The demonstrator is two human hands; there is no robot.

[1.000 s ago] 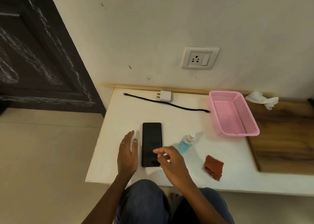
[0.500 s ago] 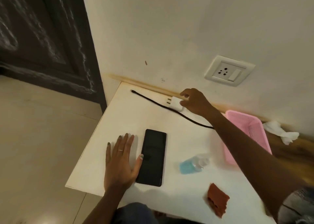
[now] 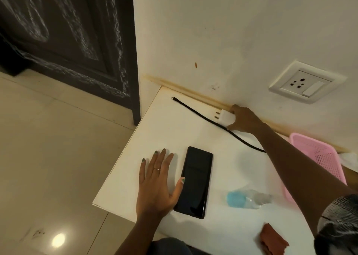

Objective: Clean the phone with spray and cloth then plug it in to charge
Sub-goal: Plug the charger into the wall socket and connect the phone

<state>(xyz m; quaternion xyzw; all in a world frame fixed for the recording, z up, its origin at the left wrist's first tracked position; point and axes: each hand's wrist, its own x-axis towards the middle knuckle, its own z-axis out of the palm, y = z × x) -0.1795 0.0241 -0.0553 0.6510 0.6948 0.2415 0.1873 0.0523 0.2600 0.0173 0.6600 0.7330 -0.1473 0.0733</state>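
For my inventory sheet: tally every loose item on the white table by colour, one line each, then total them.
Black: 2, the phone and the cable
White: 1, the charger plug, in the right hand
Blue: 1, the spray bottle with blue liquid
Pink: 1, the basket
Rust-brown: 1, the cloth
Total: 6

head view | looks forward-down | tilted | close above table (image 3: 193,134)
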